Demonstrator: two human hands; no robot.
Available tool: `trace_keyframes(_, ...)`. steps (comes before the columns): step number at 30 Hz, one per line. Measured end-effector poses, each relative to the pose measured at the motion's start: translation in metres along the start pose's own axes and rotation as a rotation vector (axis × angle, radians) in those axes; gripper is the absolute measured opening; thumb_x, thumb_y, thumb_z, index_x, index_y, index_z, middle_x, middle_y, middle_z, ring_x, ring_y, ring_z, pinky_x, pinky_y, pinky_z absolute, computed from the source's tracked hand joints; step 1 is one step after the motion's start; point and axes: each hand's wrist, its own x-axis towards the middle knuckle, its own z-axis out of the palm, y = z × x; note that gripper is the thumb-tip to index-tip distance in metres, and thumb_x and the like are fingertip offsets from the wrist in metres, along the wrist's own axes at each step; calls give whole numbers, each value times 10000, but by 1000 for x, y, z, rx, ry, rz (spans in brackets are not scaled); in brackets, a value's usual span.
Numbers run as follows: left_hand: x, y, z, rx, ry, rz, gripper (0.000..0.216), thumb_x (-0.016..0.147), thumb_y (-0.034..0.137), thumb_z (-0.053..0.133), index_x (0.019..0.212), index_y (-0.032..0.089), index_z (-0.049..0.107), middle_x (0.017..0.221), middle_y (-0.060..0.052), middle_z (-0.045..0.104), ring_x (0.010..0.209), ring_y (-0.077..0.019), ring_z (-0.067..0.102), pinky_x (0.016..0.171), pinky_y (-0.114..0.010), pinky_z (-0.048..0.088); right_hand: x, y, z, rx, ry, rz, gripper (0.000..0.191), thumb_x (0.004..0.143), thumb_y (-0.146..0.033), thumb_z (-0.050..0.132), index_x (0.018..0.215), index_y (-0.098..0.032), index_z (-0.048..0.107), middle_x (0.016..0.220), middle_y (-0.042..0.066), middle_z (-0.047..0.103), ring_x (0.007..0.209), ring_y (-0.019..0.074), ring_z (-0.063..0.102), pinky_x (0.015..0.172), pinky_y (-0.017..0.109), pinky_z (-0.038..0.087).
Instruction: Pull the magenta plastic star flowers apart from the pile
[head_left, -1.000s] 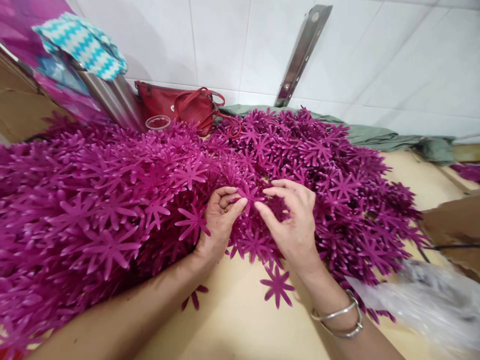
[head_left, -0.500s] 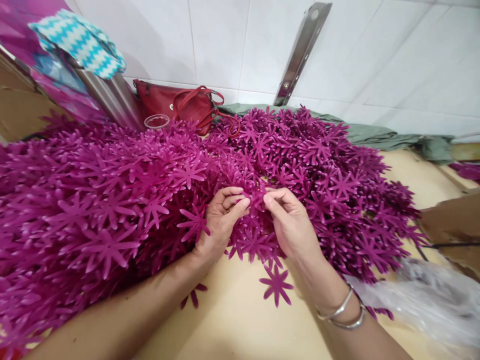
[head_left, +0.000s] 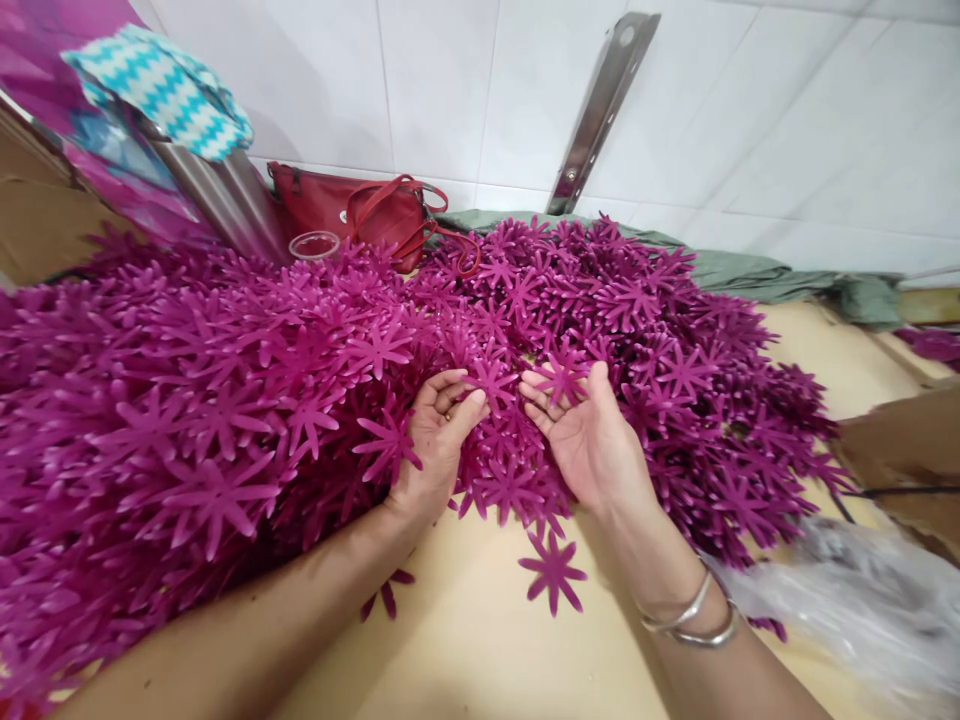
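Note:
A big heap of magenta star-shaped plastic flowers [head_left: 225, 400] covers the table's left and middle. My left hand [head_left: 435, 450] lies at the heap's near edge, thumb and fingers pinched on one flower [head_left: 491, 382]. My right hand [head_left: 592, 440] is turned palm up beside it, fingers slightly curled, with another flower [head_left: 561, 375] resting on the fingertips. Two silver bangles [head_left: 690, 622] ring my right wrist. A single flower [head_left: 553, 572] lies loose on the tan tabletop [head_left: 480, 650] below my hands.
A red handbag [head_left: 360, 212] and a small clear cup [head_left: 315, 244] sit at the back by the white tiled wall. A metal bracket [head_left: 600, 100] leans on the wall. Grey-green cloth [head_left: 750, 268] lies behind the heap. A clear plastic bag [head_left: 862, 600] lies at the right.
My right hand has let go of the shared flower, rolled palm up and opened, now carrying a flower on its fingertips. My left hand has stayed put, still pinching.

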Motion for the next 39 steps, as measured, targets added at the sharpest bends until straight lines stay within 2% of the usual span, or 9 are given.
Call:
trace_keyframes(4,1,-2,-1,14,-15,-3,474,672,241,915,1063,222,648,996,14,724,854,-100,674,837,-240,542,-3,-1,-2,-282,4,-165,225,874,-435,780,962,-240,710,902,26,806,883,205,754,977,412,566)
trace_keyframes(6,1,-2,-2,18,-18,-19,452,673,256,917,1051,210,674,983,4,736,838,-105,681,838,-251,549,-5,-3,-2,-480,-13,-281,204,907,-385,738,1044,-235,720,1024,51,796,988,224,737,1038,450,534)
trace_keyframes(10,-1,-2,-2,33,-19,-15,331,687,285,915,926,198,703,855,23,737,745,-94,673,783,-238,555,-12,-9,2,-816,6,-684,367,906,-279,712,1270,-260,665,1362,108,664,1319,282,588,1200,525,390)
trace_keyframes(13,-3,0,-1,41,-69,0,275,701,295,914,851,196,706,809,33,734,737,-90,676,763,-223,563,-18,-10,8,-967,-54,-841,319,914,-277,726,1230,-302,698,1403,101,632,1383,309,520,1225,565,341)
trace_keyframes(16,-4,2,0,53,-143,-14,267,700,312,921,832,190,724,807,25,747,737,-91,683,754,-217,571,-22,-8,10,-989,-120,-813,192,923,-291,736,1111,-331,743,1346,74,665,1353,313,536,1191,575,375)
trace_keyframes(21,-4,4,1,87,-148,-54,290,697,369,927,841,191,748,786,31,741,704,-100,692,754,-248,608,-21,-5,8,-883,-157,-701,91,951,-257,706,1011,-307,752,1213,59,722,1227,270,633,1128,519,452)
trace_keyframes(30,-5,3,0,158,-200,-48,295,761,400,881,887,178,734,825,9,757,737,-127,734,770,-276,627,-19,-5,8,-817,-104,-678,78,942,-210,712,984,-262,753,1154,65,741,1146,244,683,1086,472,495)
trace_keyframes(34,-5,3,-1,157,-214,-27,297,774,414,869,834,176,702,764,21,732,703,-115,713,740,-255,620,-20,-6,9,-799,-158,-707,175,956,-195,692,1108,-266,743,1210,70,726,1216,234,658,1129,456,471)
trace_keyframes(39,-6,4,0,133,-227,-19,312,765,427,878,802,175,697,720,39,696,683,-86,679,721,-212,616,-20,-6,10,-771,-213,-641,117,951,-191,701,1013,-265,768,1156,58,742,1138,223,689,1072,430,508)
